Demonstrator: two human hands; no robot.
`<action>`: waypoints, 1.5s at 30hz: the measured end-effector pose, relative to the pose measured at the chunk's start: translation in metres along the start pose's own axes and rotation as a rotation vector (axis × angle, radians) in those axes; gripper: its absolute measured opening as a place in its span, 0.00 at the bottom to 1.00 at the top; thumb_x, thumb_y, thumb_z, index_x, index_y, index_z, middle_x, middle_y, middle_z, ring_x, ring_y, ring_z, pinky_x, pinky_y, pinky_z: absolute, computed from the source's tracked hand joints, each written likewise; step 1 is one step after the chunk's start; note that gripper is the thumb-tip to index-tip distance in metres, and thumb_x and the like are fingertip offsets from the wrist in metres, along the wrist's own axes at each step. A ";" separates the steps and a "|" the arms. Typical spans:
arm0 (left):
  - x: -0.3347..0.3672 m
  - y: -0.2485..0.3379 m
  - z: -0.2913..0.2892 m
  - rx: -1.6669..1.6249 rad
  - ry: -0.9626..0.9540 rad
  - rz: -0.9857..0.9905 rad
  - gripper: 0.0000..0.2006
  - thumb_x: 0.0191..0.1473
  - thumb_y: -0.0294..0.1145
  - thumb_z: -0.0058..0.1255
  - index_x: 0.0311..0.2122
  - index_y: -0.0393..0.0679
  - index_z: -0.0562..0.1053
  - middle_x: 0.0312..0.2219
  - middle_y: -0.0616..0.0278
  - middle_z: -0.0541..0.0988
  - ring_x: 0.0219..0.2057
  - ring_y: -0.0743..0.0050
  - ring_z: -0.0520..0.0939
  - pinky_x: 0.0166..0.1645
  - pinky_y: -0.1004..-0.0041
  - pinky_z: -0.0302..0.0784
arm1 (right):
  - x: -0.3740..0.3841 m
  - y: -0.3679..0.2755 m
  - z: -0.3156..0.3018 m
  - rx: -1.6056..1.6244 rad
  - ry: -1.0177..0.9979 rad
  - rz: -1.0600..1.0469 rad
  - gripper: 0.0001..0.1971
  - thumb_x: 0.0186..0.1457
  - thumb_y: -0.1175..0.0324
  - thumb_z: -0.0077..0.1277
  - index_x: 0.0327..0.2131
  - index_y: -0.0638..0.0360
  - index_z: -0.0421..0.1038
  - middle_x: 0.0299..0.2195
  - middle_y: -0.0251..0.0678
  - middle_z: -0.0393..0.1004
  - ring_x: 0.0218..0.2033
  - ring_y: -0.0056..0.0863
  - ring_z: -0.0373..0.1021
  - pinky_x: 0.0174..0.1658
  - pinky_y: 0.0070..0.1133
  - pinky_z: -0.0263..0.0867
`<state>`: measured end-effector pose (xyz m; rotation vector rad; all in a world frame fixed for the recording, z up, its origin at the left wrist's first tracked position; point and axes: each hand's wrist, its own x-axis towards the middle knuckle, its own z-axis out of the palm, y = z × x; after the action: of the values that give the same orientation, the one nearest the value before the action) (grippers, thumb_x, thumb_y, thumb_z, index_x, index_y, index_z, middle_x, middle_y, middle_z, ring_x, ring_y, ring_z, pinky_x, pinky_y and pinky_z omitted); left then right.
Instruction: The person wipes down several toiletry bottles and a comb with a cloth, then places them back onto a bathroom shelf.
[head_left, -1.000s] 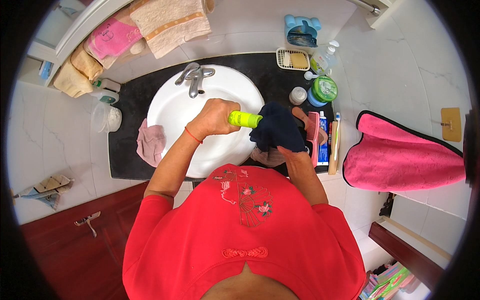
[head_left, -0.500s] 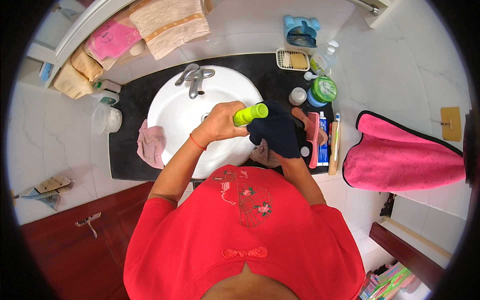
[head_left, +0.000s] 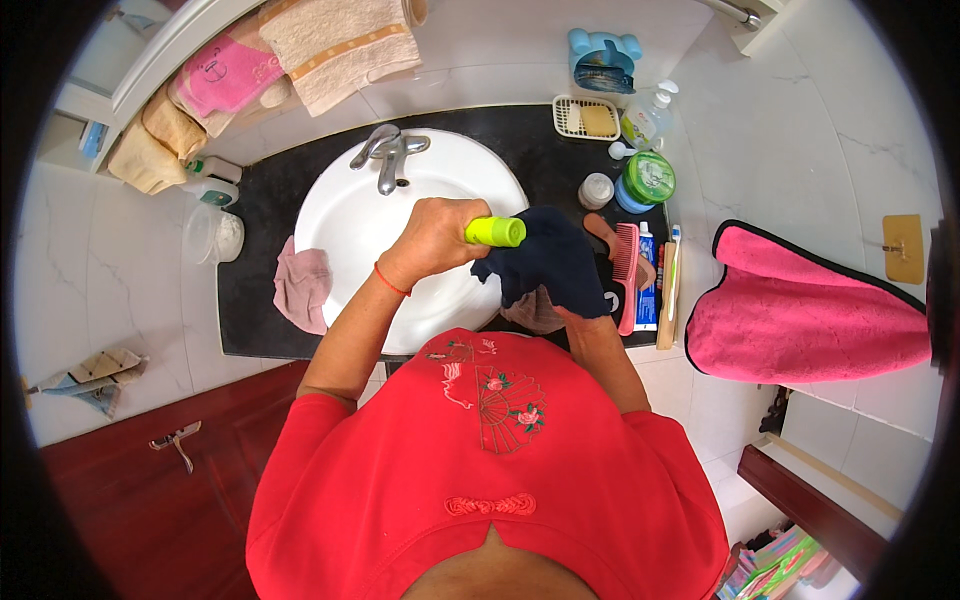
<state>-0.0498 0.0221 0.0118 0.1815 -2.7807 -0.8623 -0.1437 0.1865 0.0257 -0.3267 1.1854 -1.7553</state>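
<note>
Above the right half of the white sink point(head_left: 325, 215), my left hand point(head_left: 440, 235) is wrapped round a lime-green bottle point(head_left: 497, 232). The bottle lies roughly level, and its capped end points right. A dark navy cloth point(head_left: 555, 260) covers my right hand point(head_left: 578, 318); only its wrist end shows and the fingers are hidden. The bottle's end is right beside the cloth's upper left edge, and I cannot tell whether they touch. Under the cloth, a greyish-brown cloth point(head_left: 533, 312) lies at the sink's near right rim.
A chrome faucet point(head_left: 390, 155) stands at the sink's far rim. On the black counter point(head_left: 255, 290) at right are a pink comb point(head_left: 627, 280), a blue toothpaste tube point(head_left: 645, 285) and jars point(head_left: 650, 180). A pink cloth point(head_left: 302, 287) hangs over the left rim. A pink towel point(head_left: 810, 310) hangs at right.
The bottle has turned from tilted upward to nearly level and shifted slightly down and left, with my left hand turning along. The navy cloth's left edge has spread further left.
</note>
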 end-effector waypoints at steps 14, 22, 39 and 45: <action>-0.002 -0.004 0.000 0.183 0.002 0.146 0.11 0.33 0.31 0.59 0.23 0.47 0.68 0.19 0.62 0.73 0.23 0.57 0.76 0.27 0.64 0.70 | 0.001 0.009 -0.004 -0.035 0.050 0.090 0.09 0.35 0.80 0.52 0.25 0.61 0.64 0.12 0.35 0.64 0.08 0.23 0.61 0.11 0.21 0.51; -0.002 0.004 0.000 0.166 0.047 0.209 0.12 0.33 0.31 0.61 0.22 0.47 0.67 0.18 0.61 0.72 0.22 0.58 0.75 0.27 0.65 0.69 | -0.004 0.017 -0.006 0.159 0.033 0.002 0.07 0.39 0.77 0.51 0.25 0.62 0.63 0.12 0.35 0.63 0.08 0.23 0.59 0.11 0.19 0.51; -0.028 0.009 -0.004 0.145 0.026 0.431 0.13 0.32 0.30 0.61 0.23 0.47 0.68 0.18 0.62 0.72 0.22 0.60 0.75 0.28 0.66 0.69 | -0.061 0.045 0.042 0.184 0.415 -0.091 0.10 0.35 0.79 0.49 0.28 0.65 0.64 0.12 0.39 0.63 0.07 0.27 0.59 0.09 0.21 0.52; -0.056 -0.004 -0.009 0.104 0.010 0.477 0.13 0.31 0.30 0.62 0.23 0.47 0.68 0.18 0.63 0.72 0.22 0.60 0.75 0.28 0.67 0.69 | -0.066 0.076 0.065 0.325 0.434 -0.095 0.08 0.38 0.80 0.46 0.26 0.62 0.60 0.11 0.36 0.58 0.06 0.25 0.57 0.08 0.22 0.51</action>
<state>0.0068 0.0240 0.0068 -0.4415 -2.6806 -0.5918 -0.0251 0.1982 0.0127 0.2065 1.1644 -2.1325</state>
